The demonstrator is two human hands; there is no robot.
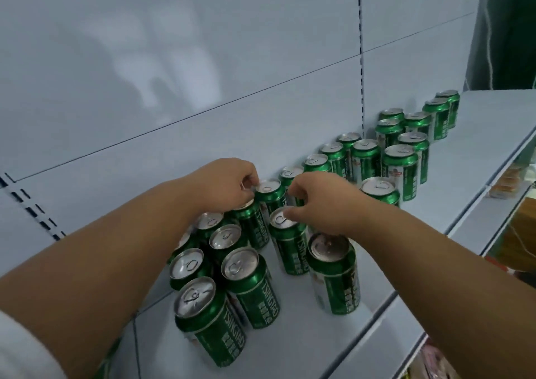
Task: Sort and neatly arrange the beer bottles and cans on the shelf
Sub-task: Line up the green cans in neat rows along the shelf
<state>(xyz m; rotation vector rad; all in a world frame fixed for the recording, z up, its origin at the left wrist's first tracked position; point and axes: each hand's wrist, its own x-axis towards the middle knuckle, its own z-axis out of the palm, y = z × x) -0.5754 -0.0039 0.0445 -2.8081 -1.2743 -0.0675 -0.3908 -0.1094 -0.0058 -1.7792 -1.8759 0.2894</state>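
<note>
Many green Tsingtao beer cans stand upright on a pale blue shelf (475,158). A tight cluster (240,265) sits at the front left, and a line of cans (333,151) runs along the back wall toward the right. My left hand (226,184) reaches in from the left; its curled fingers pinch the rim of a can (270,190) by the back wall. Beside it, my right hand (322,201) curls its fingers round the neighbouring can (291,172), with its thumb on the silver top of another can (282,220). No bottles are in view.
A looser group of cans (406,152) stands further right on the shelf. The shelf's front edge (385,300) runs diagonally at lower right, with packaged goods (509,183) on a lower level beyond it. A dark green curtain (504,30) hangs at top right.
</note>
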